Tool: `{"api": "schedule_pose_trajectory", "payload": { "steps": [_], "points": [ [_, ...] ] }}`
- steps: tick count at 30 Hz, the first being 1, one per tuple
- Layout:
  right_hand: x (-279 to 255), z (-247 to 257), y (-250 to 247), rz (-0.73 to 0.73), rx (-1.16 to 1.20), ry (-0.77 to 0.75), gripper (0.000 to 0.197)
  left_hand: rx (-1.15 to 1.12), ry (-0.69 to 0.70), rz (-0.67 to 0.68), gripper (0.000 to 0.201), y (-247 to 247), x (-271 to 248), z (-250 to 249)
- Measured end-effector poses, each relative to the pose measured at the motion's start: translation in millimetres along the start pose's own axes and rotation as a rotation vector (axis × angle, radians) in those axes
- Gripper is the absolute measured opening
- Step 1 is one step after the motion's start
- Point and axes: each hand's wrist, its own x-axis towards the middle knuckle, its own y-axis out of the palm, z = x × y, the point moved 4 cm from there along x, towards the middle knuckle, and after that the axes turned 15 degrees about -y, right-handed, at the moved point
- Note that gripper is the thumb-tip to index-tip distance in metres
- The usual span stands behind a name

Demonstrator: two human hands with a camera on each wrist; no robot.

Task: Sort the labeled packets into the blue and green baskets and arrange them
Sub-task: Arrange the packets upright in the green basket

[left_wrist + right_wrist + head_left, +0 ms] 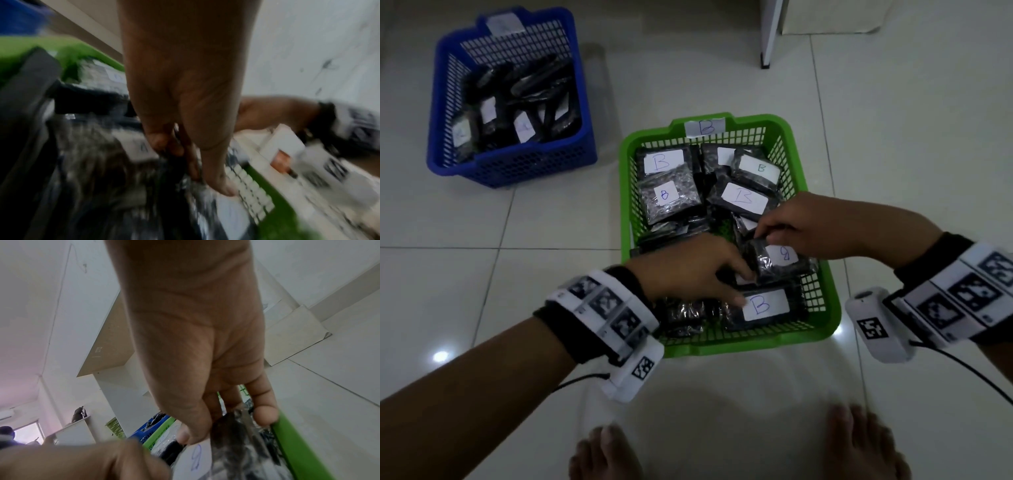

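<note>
A green basket (pixel 722 346) marked B stands on the tiled floor and holds several dark packets with white B labels. My right hand (pixel 767 236) pinches the far end of one such B packet (pixel 784 260) lifted slightly over the basket's near right part; thumb and fingers of the right hand (pixel 224 426) close on the packet (pixel 236 451). My left hand (pixel 746 277) grips the same packet's left end, just above another B packet (pixel 763 305). The left wrist view is blurred, with the left hand (pixel 185 162) curled over dark packets. A blue basket (pixel 517 168) with packets sits at the far left.
A white furniture leg (pixel 768 34) stands at the back right. My bare feet (pixel 602 455) are close to the green basket's near rim. Cables hang from both wrist bands. Open floor tile lies between the two baskets and to the right.
</note>
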Motion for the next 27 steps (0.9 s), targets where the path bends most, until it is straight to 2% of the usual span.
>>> {"api": "schedule_pose_trajectory", "payload": {
  "steps": [2,4,6,7,10,12,15,19,22,24,25,27],
  "points": [
    [1,0,2,-0.027,0.015,-0.007,0.022,-0.116,-0.051,-0.058,0.019,-34,-6,9],
    [3,1,5,-0.068,0.023,-0.018,0.022,-0.149,-0.080,-0.232,0.012,-72,-17,21],
    [7,4,11,-0.089,0.030,-0.058,0.023,-0.033,-0.119,-0.361,0.009,-94,-31,29],
    [10,6,15,-0.088,0.035,-0.080,0.022,0.090,-0.151,-0.370,0.012,-97,-37,32],
    [15,6,25,-0.057,0.058,-0.085,0.021,0.499,-0.256,-0.307,0.055,-80,-42,33],
    [17,4,26,-0.057,0.079,-0.074,0.021,0.682,-0.283,-0.289,0.080,-60,-42,27],
    [16,1,26,-0.055,0.092,-0.061,0.019,0.796,-0.230,-0.293,0.086,-32,-38,20],
    [15,-1,25,-0.058,0.091,-0.019,0.025,0.745,-0.231,-0.325,0.079,-33,-36,28],
    [12,-2,24,-0.090,0.133,0.003,0.033,0.638,-0.213,-0.221,0.080,-37,-38,35],
    [9,-3,25,-0.106,0.164,0.006,0.036,0.567,-0.216,-0.162,0.063,-39,-41,36],
    [7,-3,25,-0.118,0.181,0.014,0.034,0.487,-0.227,-0.154,0.051,-41,-43,35],
    [6,-2,26,-0.152,0.227,0.047,0.030,0.241,-0.264,-0.130,0.042,-47,-46,39]
  ]
}}
